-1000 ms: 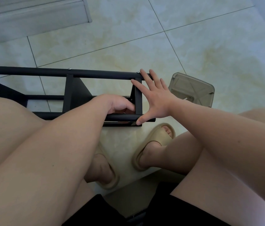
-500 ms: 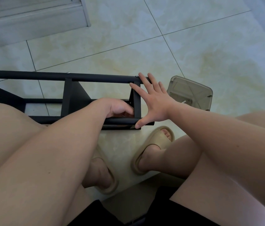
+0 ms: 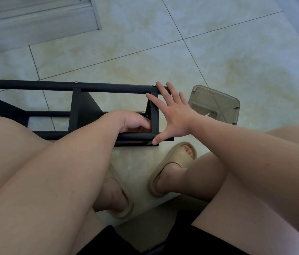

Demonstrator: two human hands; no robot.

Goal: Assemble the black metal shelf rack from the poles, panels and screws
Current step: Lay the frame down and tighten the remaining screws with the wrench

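At the far left we see a grey step [image 3: 34, 28] edging the pale tiled floor [image 3: 237, 61]. Below it the black metal rack [image 3: 84, 109] lies on its side on the floor, in front of the seated person's knees, and runs out of view on the left. We count 3 matte black poles lying level: a far pole [image 3: 34, 85] bearing 2 small silver screw heads [image 3: 76, 82], a lower pole [image 3: 47, 113] behind, and a near pole [image 3: 135, 136]. Flat black panels stand crosswise between them, and the end panel [image 3: 154, 115] closes the rack's right end.

The left hand [image 3: 132, 121] reaches over the near pole into the last bay, fingers curled just beside the end panel; we cannot tell whether it holds anything. The right hand [image 3: 174, 116] is spread flat against the outside of the end panel, fingertips touching the far pole and thumb resting on the near pole.

Just right of the rack a smoky translucent plastic container [image 3: 216, 105] sits on the floor. Nearer us, 2 beige slides [image 3: 174, 159] are on the person's feet.
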